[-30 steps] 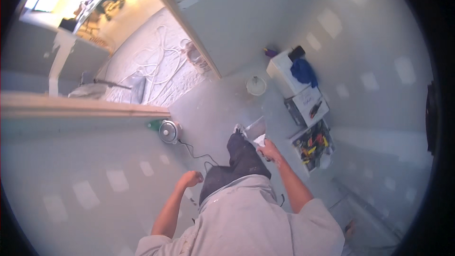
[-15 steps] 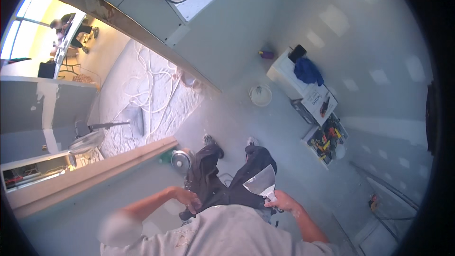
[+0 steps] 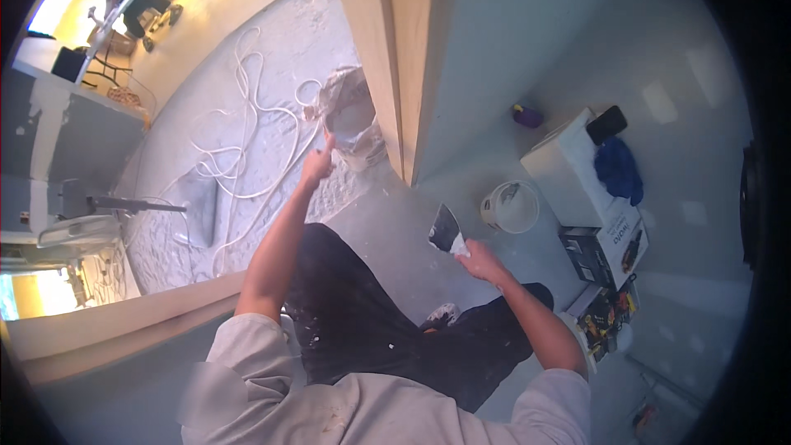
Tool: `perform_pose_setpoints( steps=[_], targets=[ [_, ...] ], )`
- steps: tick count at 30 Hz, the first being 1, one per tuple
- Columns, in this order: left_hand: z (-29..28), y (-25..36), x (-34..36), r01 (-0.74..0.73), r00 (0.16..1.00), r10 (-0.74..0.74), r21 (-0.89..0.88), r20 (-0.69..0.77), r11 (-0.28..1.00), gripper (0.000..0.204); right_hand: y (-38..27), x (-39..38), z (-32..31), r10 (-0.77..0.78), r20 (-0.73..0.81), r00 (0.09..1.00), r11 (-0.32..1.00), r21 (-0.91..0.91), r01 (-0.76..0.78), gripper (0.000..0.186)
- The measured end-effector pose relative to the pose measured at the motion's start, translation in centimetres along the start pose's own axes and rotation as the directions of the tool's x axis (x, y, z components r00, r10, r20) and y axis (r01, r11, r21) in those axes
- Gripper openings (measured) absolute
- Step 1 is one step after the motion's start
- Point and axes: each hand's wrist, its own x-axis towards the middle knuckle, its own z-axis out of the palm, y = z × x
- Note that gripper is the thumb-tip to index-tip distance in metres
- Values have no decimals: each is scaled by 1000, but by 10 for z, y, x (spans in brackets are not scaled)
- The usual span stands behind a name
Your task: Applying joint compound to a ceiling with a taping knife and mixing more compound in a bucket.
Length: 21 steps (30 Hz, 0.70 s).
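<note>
My left arm stretches forward through the wooden doorway, and my left hand (image 3: 318, 166) is at the near side of an open paper bag (image 3: 339, 89) with pale powder inside. At least one finger points out toward the bag's rim; whether it touches the paper I cannot tell. My right hand (image 3: 484, 264) is closed round the handle of a wide putty knife (image 3: 445, 229). Its blade tilts up and to the left, in the air above the floor. Just right of the blade stands a white bucket (image 3: 488, 208) with pale compound and a dark-looking patch inside.
The wooden door frame (image 3: 401, 58) rises between bag and bucket. White cords (image 3: 255, 107) loop over the dusty floor sheet (image 3: 284, 33). On the right are a white box (image 3: 552, 165), a blue cloth (image 3: 616, 171), a carton (image 3: 614, 239) and a tool tray (image 3: 606, 321). Far left, a person (image 3: 136, 0) is by a table.
I have moved forward and lower toward the doorway. My left hand has gone from beside my thigh out to the bag. My right hand has carried the putty knife forward, near the bucket.
</note>
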Motion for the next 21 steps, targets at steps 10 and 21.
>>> perform_pose_setpoints(
  steps=[10, 21],
  targets=[
    [18, -129, 140, -99, 976, 90, 38, 199, 994, 27, 56, 147, 168, -129, 43, 991, 986, -97, 133, 38],
    [56, -155, 112, -119, 984, 89, 196, 156, 973, 53, -68, 137, 153, -65, -201, 977, 985, 142, 94, 31]
  ],
)
